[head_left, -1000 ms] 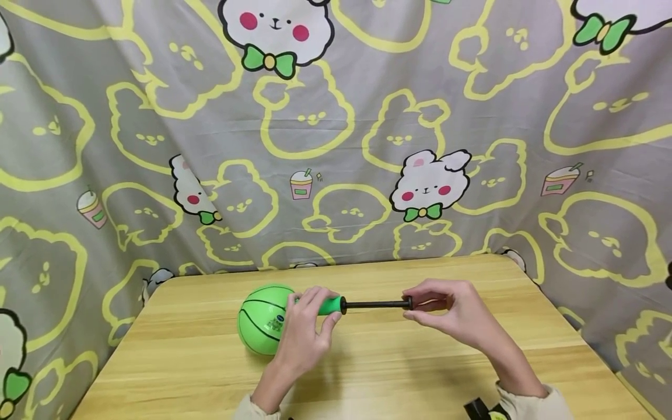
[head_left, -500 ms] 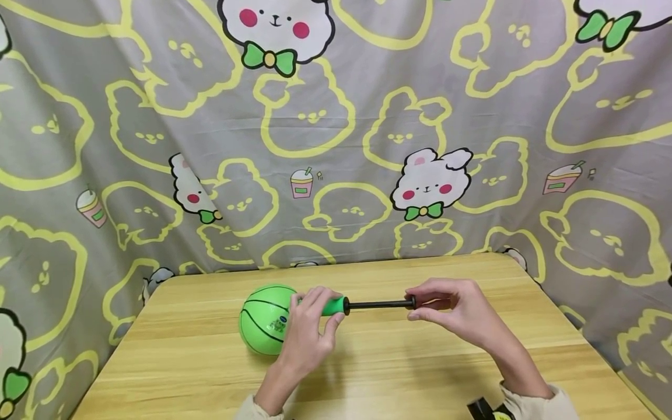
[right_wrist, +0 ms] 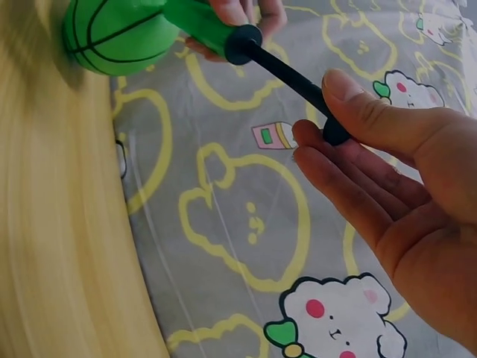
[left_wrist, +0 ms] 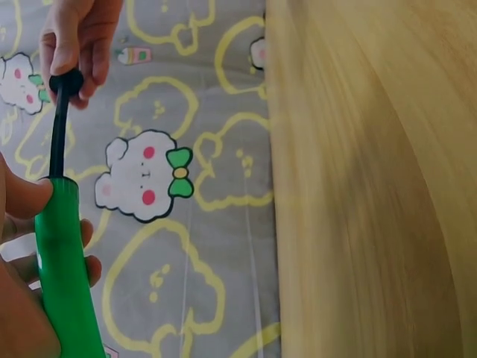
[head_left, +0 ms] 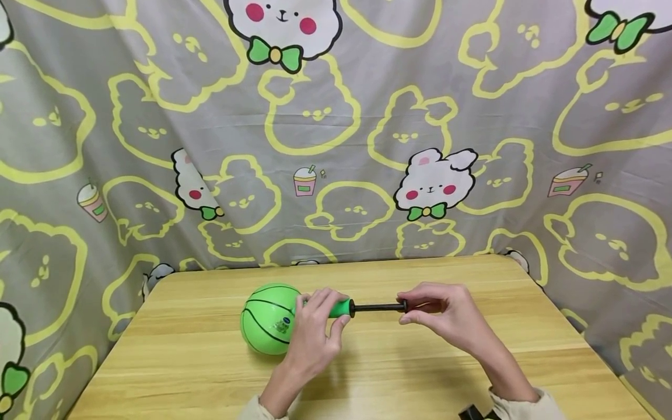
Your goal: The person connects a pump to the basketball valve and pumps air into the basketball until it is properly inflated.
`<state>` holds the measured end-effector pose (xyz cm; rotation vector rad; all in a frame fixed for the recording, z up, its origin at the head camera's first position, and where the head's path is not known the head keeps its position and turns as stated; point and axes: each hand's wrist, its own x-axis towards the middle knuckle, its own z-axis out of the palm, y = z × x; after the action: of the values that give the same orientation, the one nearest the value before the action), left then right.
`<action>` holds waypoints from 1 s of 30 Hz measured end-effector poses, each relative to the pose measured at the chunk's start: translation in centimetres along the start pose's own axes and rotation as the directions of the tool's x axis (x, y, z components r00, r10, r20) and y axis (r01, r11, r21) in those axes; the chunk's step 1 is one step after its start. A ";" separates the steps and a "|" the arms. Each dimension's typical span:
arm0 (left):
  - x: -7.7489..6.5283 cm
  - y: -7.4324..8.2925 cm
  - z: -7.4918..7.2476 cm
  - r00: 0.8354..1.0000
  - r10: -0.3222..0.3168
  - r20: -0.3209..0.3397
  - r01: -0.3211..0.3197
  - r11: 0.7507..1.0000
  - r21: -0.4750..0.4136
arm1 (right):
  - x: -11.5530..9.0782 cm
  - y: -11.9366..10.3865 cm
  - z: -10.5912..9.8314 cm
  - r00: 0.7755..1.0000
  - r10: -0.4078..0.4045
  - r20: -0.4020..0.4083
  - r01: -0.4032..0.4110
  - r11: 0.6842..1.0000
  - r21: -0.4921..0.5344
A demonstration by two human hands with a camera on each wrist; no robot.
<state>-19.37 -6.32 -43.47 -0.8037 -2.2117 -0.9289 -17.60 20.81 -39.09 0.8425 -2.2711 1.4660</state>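
Observation:
A hand pump with a green barrel (head_left: 342,308) and a black rod (head_left: 378,307) lies level between the two hands. My left hand (head_left: 314,341) grips the barrel, thumb close to its black end cap, as the left wrist view also shows. Thumb and fingertips of my right hand (head_left: 451,315) pinch the black knob (right_wrist: 337,131) at the rod's outer end. A length of rod shows between cap and knob. Behind the left hand sits a green ball (head_left: 266,321) with black lines like a basketball. The pump's far end is hidden by that hand, in front of the ball.
The hands work above a wooden table (head_left: 210,373). A grey curtain (head_left: 346,146) printed with yellow outlines and white cartoon animals hangs along its back and sides. A black device (head_left: 471,413) shows at the right sleeve.
My right hand has come left toward the left hand, so less of the rod shows. The left hand, still on the barrel, has shifted slightly right in the view.

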 end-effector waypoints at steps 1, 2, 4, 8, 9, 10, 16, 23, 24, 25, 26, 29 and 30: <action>0.0 0.1 0.0 1.000 0.003 -0.001 -0.003 1.000 0.003 | 0.0 0.0 0.2 1.000 -0.008 -0.004 0.008 1.000 0.005; 0.0 0.1 0.1 1.000 0.007 0.000 -0.007 1.000 0.006 | 0.0 0.1 0.4 1.000 -0.016 -0.006 0.017 1.000 0.011; 0.0 0.3 0.2 1.000 0.011 0.007 -0.012 1.000 0.012 | 0.1 0.1 0.9 0.999 -0.035 -0.007 0.035 0.999 0.025; 0.0 0.5 0.4 1.000 0.015 0.025 -0.016 1.000 0.021 | 0.2 0.3 1.8 0.998 -0.061 -0.008 0.061 0.997 0.046; 0.0 0.6 0.4 0.999 0.015 0.029 -0.016 1.000 0.022 | 0.2 0.3 2.1 0.998 -0.063 -0.009 0.064 0.997 0.048; 0.0 0.6 0.4 0.999 0.015 0.031 -0.016 1.000 0.023 | 0.2 0.3 2.3 0.998 -0.067 -0.011 0.067 0.996 0.050; -0.1 1.0 0.7 0.999 0.026 0.043 -0.026 1.000 0.017 | 0.3 0.7 3.8 0.996 -0.090 -0.022 0.091 0.995 0.050; -0.3 1.0 1.1 0.998 0.035 0.043 -0.037 0.999 0.036 | 0.2 1.2 5.1 0.997 -0.066 -0.031 0.067 0.997 0.030; -0.3 1.0 1.0 0.998 0.033 0.046 -0.034 0.999 0.037 | 0.2 1.2 5.2 0.998 -0.061 -0.033 0.062 0.998 0.033; -0.4 1.0 1.0 0.998 0.030 0.051 -0.032 0.999 0.038 | 0.2 1.2 5.3 0.998 -0.055 -0.030 0.056 0.998 0.034; -0.4 0.9 1.0 0.998 0.027 0.057 -0.029 0.999 0.039 | 0.2 1.2 5.3 0.999 -0.045 -0.024 0.046 0.998 0.036; -0.4 0.9 0.8 0.997 0.021 0.078 -0.024 0.999 0.039 | 0.2 1.1 5.1 1.000 0.005 0.003 -0.005 0.999 0.040; -0.3 1.0 0.8 0.996 0.018 0.086 -0.021 0.999 0.034 | 0.2 1.0 5.0 1.000 0.024 0.012 -0.025 0.999 0.039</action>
<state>-18.70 -5.24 -43.79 -0.8622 -2.2834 -0.8581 -18.09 16.52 -41.83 0.8391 -2.2760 1.5246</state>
